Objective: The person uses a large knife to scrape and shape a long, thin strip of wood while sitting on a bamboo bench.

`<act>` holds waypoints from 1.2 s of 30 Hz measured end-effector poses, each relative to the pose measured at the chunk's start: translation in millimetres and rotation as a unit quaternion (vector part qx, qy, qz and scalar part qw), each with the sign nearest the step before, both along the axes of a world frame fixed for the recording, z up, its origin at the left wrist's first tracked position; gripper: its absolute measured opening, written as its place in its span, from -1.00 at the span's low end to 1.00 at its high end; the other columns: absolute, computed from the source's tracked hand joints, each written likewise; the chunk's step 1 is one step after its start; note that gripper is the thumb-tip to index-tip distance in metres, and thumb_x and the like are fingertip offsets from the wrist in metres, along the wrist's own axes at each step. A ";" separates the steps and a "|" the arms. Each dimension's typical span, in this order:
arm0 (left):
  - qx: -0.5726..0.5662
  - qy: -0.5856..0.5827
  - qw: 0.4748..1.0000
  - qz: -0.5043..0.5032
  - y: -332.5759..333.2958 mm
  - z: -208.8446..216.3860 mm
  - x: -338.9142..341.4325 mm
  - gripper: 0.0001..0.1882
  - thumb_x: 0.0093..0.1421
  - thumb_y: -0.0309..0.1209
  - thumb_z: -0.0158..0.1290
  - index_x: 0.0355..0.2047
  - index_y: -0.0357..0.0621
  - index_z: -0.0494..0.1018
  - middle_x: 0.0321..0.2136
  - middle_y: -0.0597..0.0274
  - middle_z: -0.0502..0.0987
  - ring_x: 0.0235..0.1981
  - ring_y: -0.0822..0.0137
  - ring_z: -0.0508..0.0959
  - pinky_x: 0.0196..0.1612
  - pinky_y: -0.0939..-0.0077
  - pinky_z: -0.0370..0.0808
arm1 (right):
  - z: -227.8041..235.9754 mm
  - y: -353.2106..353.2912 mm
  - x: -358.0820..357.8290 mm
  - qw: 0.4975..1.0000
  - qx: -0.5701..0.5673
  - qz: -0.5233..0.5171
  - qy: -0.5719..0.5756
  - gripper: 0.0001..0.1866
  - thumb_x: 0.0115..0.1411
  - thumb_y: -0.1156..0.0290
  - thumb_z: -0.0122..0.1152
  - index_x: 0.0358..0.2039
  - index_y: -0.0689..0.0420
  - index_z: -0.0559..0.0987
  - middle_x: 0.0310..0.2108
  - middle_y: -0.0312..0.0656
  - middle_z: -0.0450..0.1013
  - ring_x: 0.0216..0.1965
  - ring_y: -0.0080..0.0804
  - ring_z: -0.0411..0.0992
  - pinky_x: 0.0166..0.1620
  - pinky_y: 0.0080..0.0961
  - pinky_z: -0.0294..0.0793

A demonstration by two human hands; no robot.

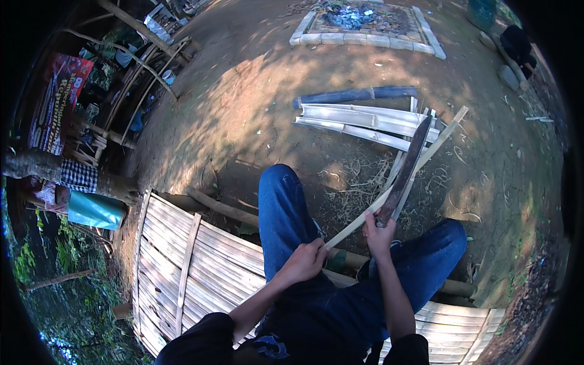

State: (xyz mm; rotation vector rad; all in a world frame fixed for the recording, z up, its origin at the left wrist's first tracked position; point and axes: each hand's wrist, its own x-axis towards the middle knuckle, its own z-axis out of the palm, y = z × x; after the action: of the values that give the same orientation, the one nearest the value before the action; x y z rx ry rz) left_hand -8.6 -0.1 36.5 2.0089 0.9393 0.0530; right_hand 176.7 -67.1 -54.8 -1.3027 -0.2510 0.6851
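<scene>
My left hand (306, 260) is closed round the near end of a long pale bamboo strip (350, 227), close to my left knee. The strip slants up and away to the right, and its far end rises past the split bamboo on the ground. In my right hand (379, 236), the fingers are wrapped round the handle of a machete (404, 173). Its dark, long blade points away from me and crosses over the strip just ahead of that hand. Whether the edge touches the strip I cannot tell.
I sit on a bamboo-slat platform (164, 258). Split bamboo halves (365, 117) and a dark bamboo pole (359, 96) lie ahead, with curled shavings (359, 185) nearer. Farther off are a brick-edged fire pit (371, 40), a green barrel (482, 15) and a pole shelter (143, 27) with a banner (61, 100).
</scene>
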 end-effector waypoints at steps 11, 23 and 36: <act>-0.002 -0.099 0.991 0.087 14.6 -1.5 27.5 -0.75 0.28 -0.39 -0.06 -0.43 -0.36 0.44 -0.68 -0.01 0.43 -0.66 0.28 0.48 -0.54 0.37 0.35 | 29.3 -8.6 -7.0 0.881 -0.104 0.187 -0.421 -0.44 0.01 -0.16 0.23 -0.56 0.20 0.53 -0.69 -0.09 0.43 -0.61 -0.23 0.49 -0.53 -0.35 0.42; -0.012 -0.095 0.988 0.120 20.1 -1.3 -9.1 -0.65 0.33 -0.30 -0.12 -0.52 -0.31 0.40 -0.77 0.29 0.34 -0.70 0.53 0.32 -0.62 0.51 0.25 | 20.2 -1.8 18.8 0.888 -0.231 0.143 -0.370 -0.44 0.17 -0.10 0.06 -0.51 0.25 0.55 -0.66 0.02 0.45 -0.54 0.03 0.48 -0.44 -0.17 0.45; -0.035 -0.061 0.994 0.082 19.7 0.2 -20.4 -0.60 0.39 -0.28 -0.28 -0.51 -0.26 0.36 -0.77 0.25 0.32 -0.71 0.43 0.35 -0.59 0.47 0.26 | 16.4 1.5 16.1 0.840 -0.253 0.104 -0.468 -0.45 0.14 -0.09 0.11 -0.59 0.24 0.52 -0.73 -0.06 0.39 -0.65 -0.06 0.44 -0.53 -0.24 0.40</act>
State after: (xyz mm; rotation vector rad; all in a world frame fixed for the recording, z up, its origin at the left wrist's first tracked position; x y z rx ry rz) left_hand -29.0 19.6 36.7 1.8395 1.0107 0.2283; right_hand 192.8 -65.6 -38.5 -2.0872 -1.0778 0.2295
